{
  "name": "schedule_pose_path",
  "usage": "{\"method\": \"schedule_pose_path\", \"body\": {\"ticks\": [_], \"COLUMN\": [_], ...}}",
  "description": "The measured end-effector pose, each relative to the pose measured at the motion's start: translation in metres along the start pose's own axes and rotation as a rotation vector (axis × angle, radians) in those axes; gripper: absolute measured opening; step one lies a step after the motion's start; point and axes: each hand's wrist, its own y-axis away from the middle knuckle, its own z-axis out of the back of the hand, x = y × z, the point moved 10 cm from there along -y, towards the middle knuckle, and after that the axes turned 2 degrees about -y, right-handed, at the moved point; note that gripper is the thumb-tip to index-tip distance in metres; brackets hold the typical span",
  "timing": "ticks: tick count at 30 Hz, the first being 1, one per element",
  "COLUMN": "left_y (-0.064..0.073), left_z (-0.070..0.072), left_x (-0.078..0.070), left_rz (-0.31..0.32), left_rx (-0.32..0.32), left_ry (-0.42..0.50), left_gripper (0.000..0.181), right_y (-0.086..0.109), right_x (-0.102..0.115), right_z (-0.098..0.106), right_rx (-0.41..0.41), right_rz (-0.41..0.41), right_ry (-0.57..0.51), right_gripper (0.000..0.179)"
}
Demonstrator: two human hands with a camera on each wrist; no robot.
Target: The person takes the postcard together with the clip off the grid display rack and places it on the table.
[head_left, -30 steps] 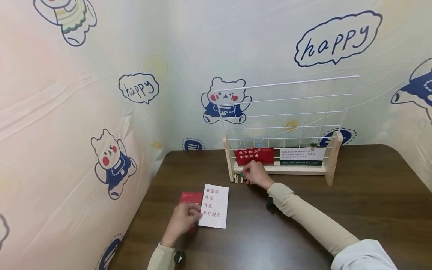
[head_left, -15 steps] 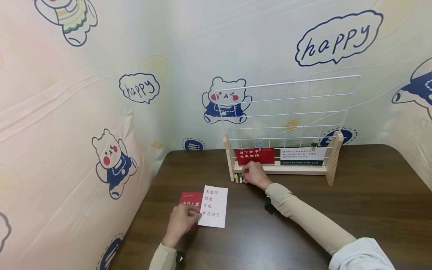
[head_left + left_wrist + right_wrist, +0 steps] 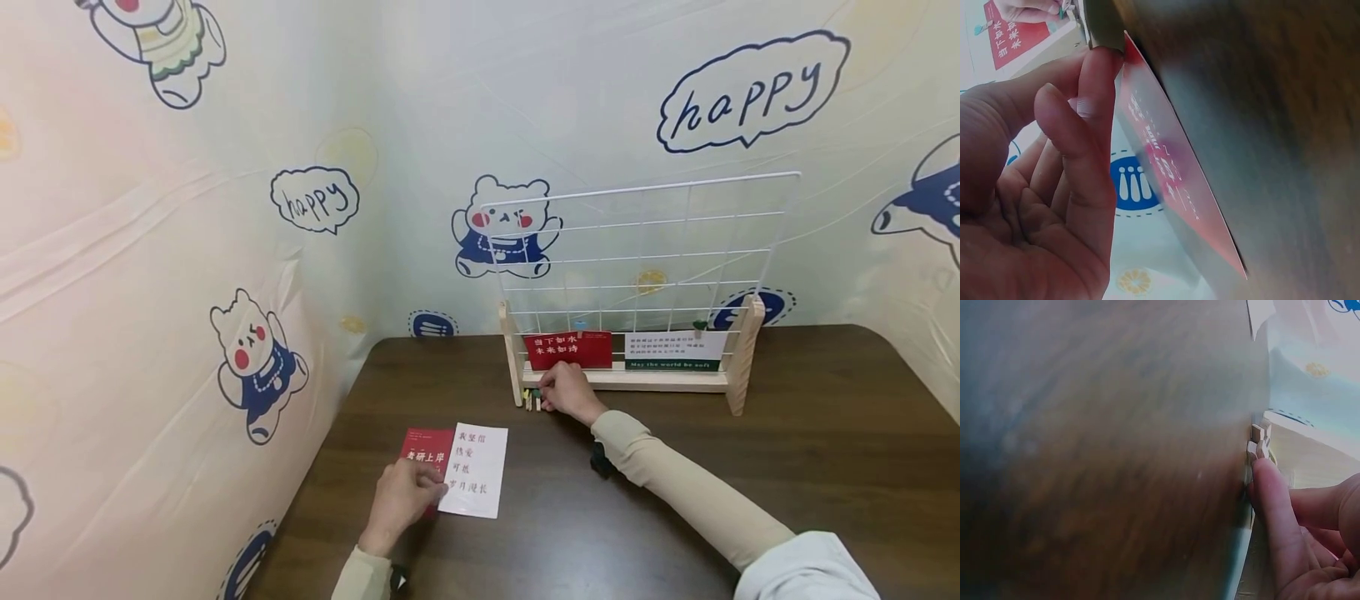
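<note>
My left hand (image 3: 405, 500) pinches a white card (image 3: 480, 471) with red writing at its left edge. Under that hand lies a red card (image 3: 427, 450), partly covered by the white one; the left wrist view shows the red card (image 3: 1166, 162) beside the fingers. At the rack's left foot, my right hand (image 3: 567, 390) has its fingertips on a small wooden clothespin with a green top (image 3: 537, 400). A yellow-topped clothespin (image 3: 528, 401) stands just left of it. In the right wrist view the thumb (image 3: 1270, 481) hides part of the clothespins (image 3: 1259, 440).
Behind the right hand stands a white wire grid rack (image 3: 637, 250) on a wooden base (image 3: 660, 380). A red card (image 3: 588, 351) and a white-and-green card (image 3: 675, 350) hang from it by clips. Printed cloth (image 3: 420, 125) surrounds the brown table (image 3: 585, 533).
The white card has tilted and shifted slightly toward me, showing more of the red card's print. The right hand has barely moved, staying at the clothespins. The head view has shifted a little.
</note>
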Motion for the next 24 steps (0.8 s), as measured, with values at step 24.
{"method": "schedule_pose_path", "body": {"ticks": [24], "left_y": [-0.004], "left_z": [0.015], "left_x": [-0.008], "left_rz": [-0.004], "left_rx": [-0.138], "left_ry": [-0.078], "left_gripper": [0.022], "right_y": [0.016], "right_x": [0.017], "right_z": [0.034], "right_rx": [-0.023], "right_rz": [0.077], "right_ry": [0.007], "right_gripper": [0.016]}}
